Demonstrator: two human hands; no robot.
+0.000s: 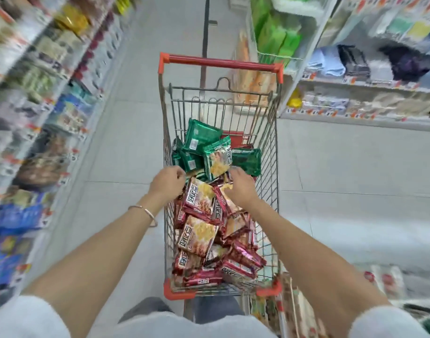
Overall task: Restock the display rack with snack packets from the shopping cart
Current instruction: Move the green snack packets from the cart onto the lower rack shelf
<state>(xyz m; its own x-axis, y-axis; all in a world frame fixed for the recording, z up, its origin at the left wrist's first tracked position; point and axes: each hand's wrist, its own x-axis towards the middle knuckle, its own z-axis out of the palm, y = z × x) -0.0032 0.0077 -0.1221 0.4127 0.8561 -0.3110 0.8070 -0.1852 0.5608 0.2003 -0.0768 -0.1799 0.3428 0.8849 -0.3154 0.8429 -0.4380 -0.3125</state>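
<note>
A single wide-angle camera is sitting on the person's head, looking forward and steeply down along both bare forearms. It is facing along an aisle of pale grey floor tiles. The red-handled wire shopping cart is running lengthwise through the middle of the frame, its near end at the person's legs and its red bar at the far end. The left hand and right hand are showing close, near centre, over the basket. The lens is bending the edges: the crowded product shelves on the left and the white metal shelving on the right are leaning outward and blurring. The white fuzzy sleeves are filling the bottom corners.
</note>
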